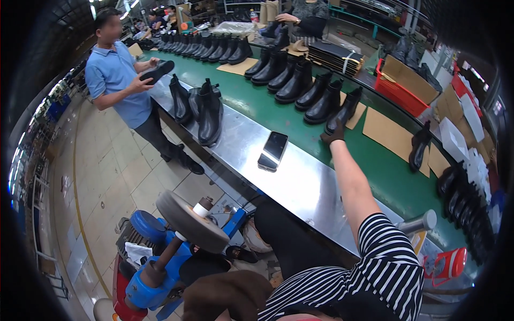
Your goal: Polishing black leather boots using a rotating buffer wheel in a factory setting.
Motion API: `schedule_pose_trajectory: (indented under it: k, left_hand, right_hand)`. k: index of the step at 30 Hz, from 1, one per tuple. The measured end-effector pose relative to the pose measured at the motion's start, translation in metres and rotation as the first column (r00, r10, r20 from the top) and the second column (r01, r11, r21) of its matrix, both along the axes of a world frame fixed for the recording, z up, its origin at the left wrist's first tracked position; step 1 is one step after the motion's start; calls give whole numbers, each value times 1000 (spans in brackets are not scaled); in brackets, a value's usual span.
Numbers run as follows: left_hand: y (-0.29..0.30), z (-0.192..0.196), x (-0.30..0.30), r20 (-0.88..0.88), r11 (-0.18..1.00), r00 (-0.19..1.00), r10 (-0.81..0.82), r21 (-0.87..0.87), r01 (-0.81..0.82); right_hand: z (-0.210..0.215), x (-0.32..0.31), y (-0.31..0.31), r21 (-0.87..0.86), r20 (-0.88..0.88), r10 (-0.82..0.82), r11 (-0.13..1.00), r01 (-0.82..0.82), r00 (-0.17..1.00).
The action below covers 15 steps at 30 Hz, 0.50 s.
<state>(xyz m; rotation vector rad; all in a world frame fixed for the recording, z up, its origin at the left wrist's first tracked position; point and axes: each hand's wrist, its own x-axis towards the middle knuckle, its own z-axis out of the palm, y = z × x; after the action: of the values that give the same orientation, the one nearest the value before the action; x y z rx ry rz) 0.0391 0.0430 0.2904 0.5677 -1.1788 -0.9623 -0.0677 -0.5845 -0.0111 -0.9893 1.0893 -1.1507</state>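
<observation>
My right hand (334, 134), in a dark brown glove, reaches across the green table and grips the toe of a black ankle boot (345, 111). That boot stands upright at the near end of a row of similar black boots (293, 83). A brown gloved shape at the lower edge, close to the camera, looks like my left hand (230, 293); its fingers cannot be made out. A phone (273, 151) lies on the metal ledge (305, 184) in front of me. More black boots (208, 115) stand on the ledge to its left.
A blue machine with a grey wheel (191, 221) stands at lower left. Across the ledge, a person in a blue shirt (120, 72) holds a shoe (158, 72). Cardboard sheets (393, 134), a red crate (399, 93) and more boots (466, 200) are on the right. A red stool (451, 265) is at lower right.
</observation>
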Motion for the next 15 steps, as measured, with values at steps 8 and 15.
schedule_pose_trajectory:
  k: [8, 15]
  left_hand:
    - [-41, -24, -5, 364, 938, 931, 14, 319, -139]
    - [-60, -127, -14, 529, 809, 849, 18, 491, -323]
  right_hand:
    - [15, -61, -38, 133, 222, -138, 985, 110, 965]
    - [96, -142, 42, 38, 134, -277, 961, 274, 951]
